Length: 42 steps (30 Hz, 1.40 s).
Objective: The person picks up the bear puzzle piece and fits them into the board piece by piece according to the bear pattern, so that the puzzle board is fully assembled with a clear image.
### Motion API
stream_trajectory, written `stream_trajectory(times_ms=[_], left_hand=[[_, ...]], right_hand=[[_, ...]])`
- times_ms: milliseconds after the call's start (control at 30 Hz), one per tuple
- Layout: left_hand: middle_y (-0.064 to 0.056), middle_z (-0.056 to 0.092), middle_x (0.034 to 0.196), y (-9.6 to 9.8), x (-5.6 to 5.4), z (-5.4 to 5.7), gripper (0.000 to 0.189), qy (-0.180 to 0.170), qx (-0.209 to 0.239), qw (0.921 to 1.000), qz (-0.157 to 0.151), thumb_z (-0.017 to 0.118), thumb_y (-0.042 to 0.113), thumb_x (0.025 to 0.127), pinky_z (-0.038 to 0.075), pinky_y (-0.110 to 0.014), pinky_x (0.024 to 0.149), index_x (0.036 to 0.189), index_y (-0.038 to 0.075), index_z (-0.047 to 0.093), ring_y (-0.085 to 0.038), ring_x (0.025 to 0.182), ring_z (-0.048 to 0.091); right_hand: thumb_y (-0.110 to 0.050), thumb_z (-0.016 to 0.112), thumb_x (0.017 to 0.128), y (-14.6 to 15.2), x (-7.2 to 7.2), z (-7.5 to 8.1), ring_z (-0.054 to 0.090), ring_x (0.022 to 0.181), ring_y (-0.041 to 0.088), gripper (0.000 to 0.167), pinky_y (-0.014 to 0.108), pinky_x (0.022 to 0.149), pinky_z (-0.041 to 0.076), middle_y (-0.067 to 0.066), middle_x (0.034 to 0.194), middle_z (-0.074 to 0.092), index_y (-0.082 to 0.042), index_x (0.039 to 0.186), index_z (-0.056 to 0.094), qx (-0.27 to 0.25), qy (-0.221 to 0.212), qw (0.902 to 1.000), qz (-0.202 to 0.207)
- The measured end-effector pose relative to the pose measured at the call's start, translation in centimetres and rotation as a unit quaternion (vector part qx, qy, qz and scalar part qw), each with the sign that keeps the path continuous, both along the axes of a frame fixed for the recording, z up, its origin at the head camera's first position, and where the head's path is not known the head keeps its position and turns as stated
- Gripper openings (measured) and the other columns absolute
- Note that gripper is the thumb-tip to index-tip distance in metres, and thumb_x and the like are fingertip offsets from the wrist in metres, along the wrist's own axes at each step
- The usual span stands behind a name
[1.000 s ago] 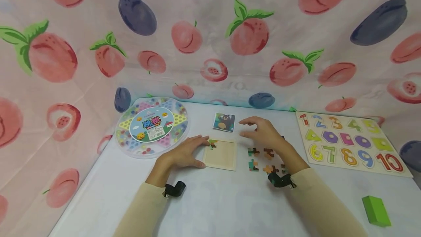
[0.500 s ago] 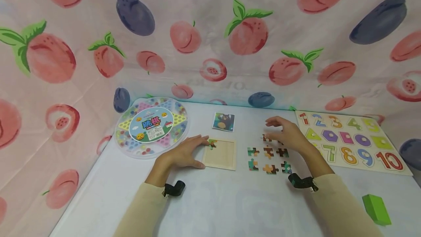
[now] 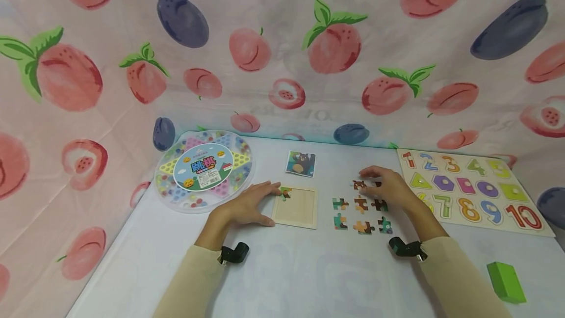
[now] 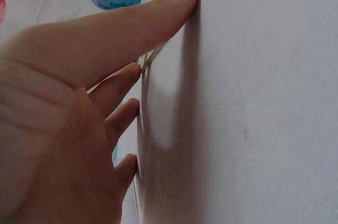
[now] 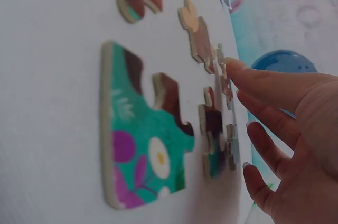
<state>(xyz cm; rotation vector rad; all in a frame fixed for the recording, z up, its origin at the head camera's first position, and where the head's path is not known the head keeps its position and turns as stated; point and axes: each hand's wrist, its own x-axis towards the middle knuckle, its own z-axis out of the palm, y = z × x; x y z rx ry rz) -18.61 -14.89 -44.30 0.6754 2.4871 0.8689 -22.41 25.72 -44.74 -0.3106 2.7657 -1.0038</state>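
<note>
In the head view my left hand (image 3: pixel 250 205) rests at the left side of a square wooden puzzle tray (image 3: pixel 304 210), fingers spread, thumb at its near corner and index finger at the far one. One puzzle piece (image 3: pixel 286 193) lies in that far left corner. The left wrist view shows the straight thumb (image 4: pixel 163 10) along the tray's edge. My right hand (image 3: pixel 390 188) pinches a brown bear-face puzzle piece (image 3: pixel 358 185) by its edges on the table. The right wrist view has the thumb tip right at this piece (image 5: pixel 223 71). Several other pieces (image 3: pixel 364 227) lie in rows nearby.
Behind the tray lies a bear picture card (image 3: pixel 300 163). A round Chinese checkers box (image 3: pixel 203 168) stands at the left. To the right are a number and shape board (image 3: pixel 474 193) and a green block (image 3: pixel 505 282). A fruit-print curtain (image 3: pixel 282 63) hangs behind.
My right hand has moved right from beside the card to the back row of pieces, then lowered with thumb and index finger around the bear-face piece. The left hand has stayed at the tray.
</note>
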Motion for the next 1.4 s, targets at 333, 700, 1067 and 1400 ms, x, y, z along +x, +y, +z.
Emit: stream_trajectory(times_ms=[333,700,1067,1400], left_hand=[[0.000,0.034,0.169,0.1,0.0,-0.2,0.072,0.004,-0.002,1.0000,0.002,0.086,0.026,0.081,0.014,-0.056,0.132,0.144,0.019,0.053,-0.031,0.161,0.017],[0.003,0.033,0.169,0.1,0.0,-0.2,0.072,0.002,-0.011,0.9999,0.010,0.087,0.026,0.080,0.014,-0.055,0.132,0.144,0.021,0.053,-0.029,0.162,0.017],[0.002,0.033,0.169,0.1,0.0,-0.1,0.072,0.000,0.000,1.0000,0.009,0.087,0.026,0.080,0.012,-0.056,0.132,0.144,0.020,0.053,-0.029,0.162,0.016],[0.001,0.034,0.168,0.1,0.0,-0.2,0.072,0.004,-0.004,1.0000,0.008,0.087,0.025,0.080,0.013,-0.056,0.132,0.143,0.018,0.053,-0.030,0.162,0.017]], right_hand=[[-0.016,0.074,0.093,-0.1,-0.1,-0.7,0.058,0.126,0.040,0.035,0.059,0.107,0.046,0.016,0.127,0.070,-0.010,0.127,0.067,0.004,0.013,0.9999,-0.009],[-0.015,0.073,0.093,-0.5,-0.1,-0.7,0.058,0.126,0.040,0.030,0.060,0.108,0.045,0.017,0.127,0.070,-0.010,0.122,0.070,0.017,0.000,0.9995,-0.027],[-0.020,0.073,0.094,-0.6,0.0,-0.1,0.059,0.124,0.041,0.032,0.059,0.103,0.049,0.019,0.132,0.068,-0.011,0.125,0.071,0.041,0.013,0.9987,-0.025],[-0.017,0.074,0.094,-1.5,-0.1,1.3,0.070,0.114,0.036,0.030,0.034,0.081,0.059,0.018,0.130,0.070,-0.012,0.123,0.072,0.007,0.047,0.9983,-0.033]])
